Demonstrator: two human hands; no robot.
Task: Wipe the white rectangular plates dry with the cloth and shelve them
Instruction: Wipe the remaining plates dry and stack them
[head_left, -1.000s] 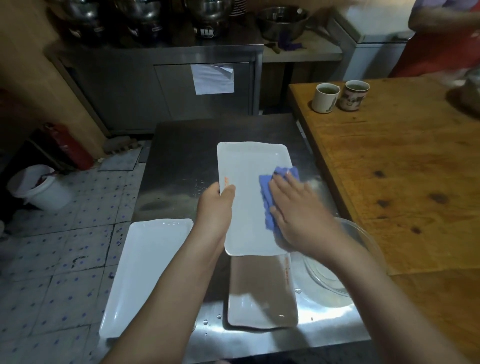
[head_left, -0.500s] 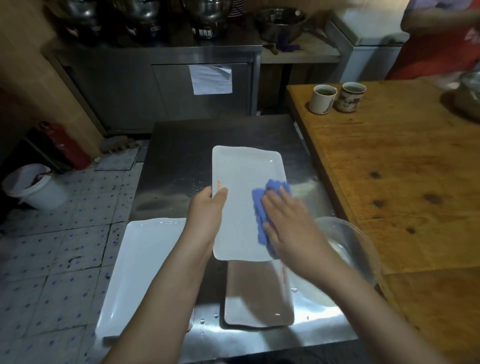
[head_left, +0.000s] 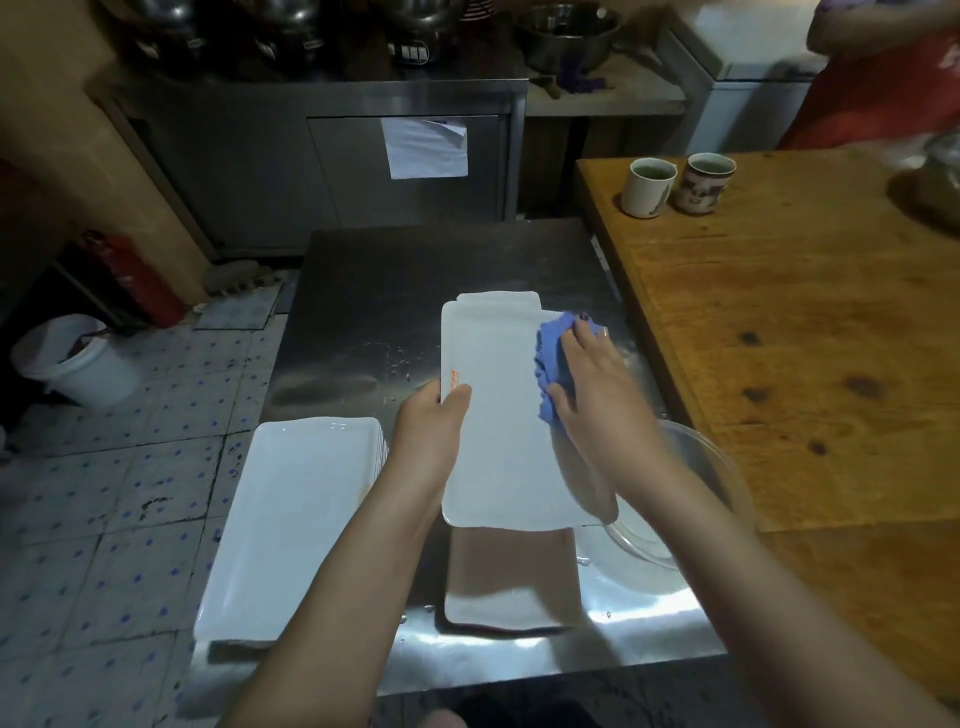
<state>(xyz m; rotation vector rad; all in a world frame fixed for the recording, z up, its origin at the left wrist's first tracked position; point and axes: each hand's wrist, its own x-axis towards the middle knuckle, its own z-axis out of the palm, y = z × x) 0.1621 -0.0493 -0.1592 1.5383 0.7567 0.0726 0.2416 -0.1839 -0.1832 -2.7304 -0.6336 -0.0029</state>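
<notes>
My left hand (head_left: 431, 421) grips the left edge of a white rectangular plate (head_left: 498, 426), held above the steel table (head_left: 363, 291). My right hand (head_left: 587, 379) presses a blue cloth (head_left: 550, 358) flat against the plate's right side near its far end. Under the held plate another white rectangular plate (head_left: 511, 582) lies on the table near the front edge. A stack of several white rectangular plates (head_left: 291, 525) sits at the table's front left corner.
A clear glass bowl (head_left: 691, 499) sits on the table to the right of the plates. A wooden table (head_left: 805, 338) with two mugs (head_left: 649, 187) adjoins on the right. A person in red (head_left: 883, 88) stands at the back right. White bucket (head_left: 78, 364) on the tiled floor.
My right hand slid the blue cloth from the middle of the plate's right side towards its far right corner. My left hand keeps its grip on the left edge.
</notes>
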